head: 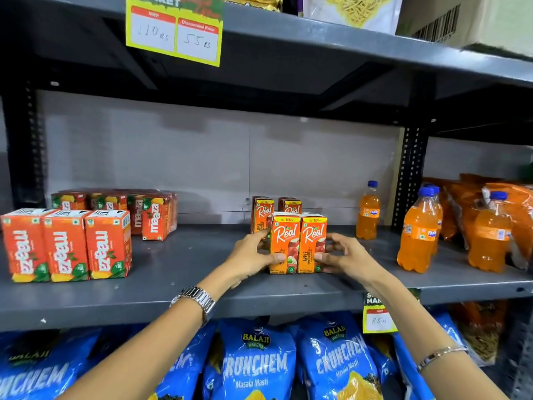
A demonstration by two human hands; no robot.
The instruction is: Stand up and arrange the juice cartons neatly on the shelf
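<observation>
Two orange Real apple juice cartons (298, 243) stand upright side by side near the front of the grey shelf (184, 272). My left hand (253, 256) grips the left carton's side, thumb on its front. My right hand (344, 256) presses on the right carton's side. Two more Real cartons (263, 213) stand upright behind them. At the left, three Maaza cartons (67, 245) stand upside down in a row, and several more Maaza cartons (155, 216) are grouped behind them, some lying flat.
Orange Fanta bottles (418, 235) stand at the right, one more bottle (368, 212) farther back. Orange snack bags (516, 215) lie at far right. Blue Crunchem bags (256, 365) fill the shelf below. A yellow price tag (174, 33) hangs from the upper shelf.
</observation>
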